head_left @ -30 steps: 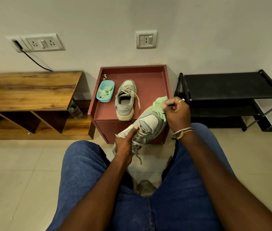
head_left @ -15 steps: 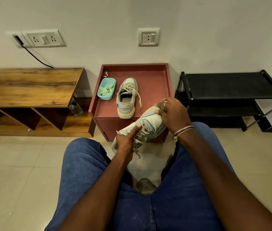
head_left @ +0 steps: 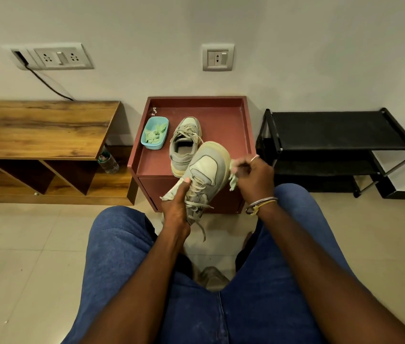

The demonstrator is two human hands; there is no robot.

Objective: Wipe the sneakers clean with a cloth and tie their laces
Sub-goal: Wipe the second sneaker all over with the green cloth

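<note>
Two knees in jeans (head_left: 122, 244) framed the view. Between them the left grip (head_left: 175, 212) was curled round the heel end of a sneaker (head_left: 206, 170), thumb on its upper, holding it in the air with the toe tilted up and away. Its laces (head_left: 202, 229) hung loose. The right grip (head_left: 253, 177) pinched a green cloth (head_left: 233, 181) against the toe's right edge. Behind, on the red surface (head_left: 223, 120), the second sneaker (head_left: 185, 127) stood just beside a blue tub (head_left: 155, 132) of green scraps. Against the wall a black rack (head_left: 333, 130) stood to the right and a wooden unit (head_left: 35, 127) to the left
</note>
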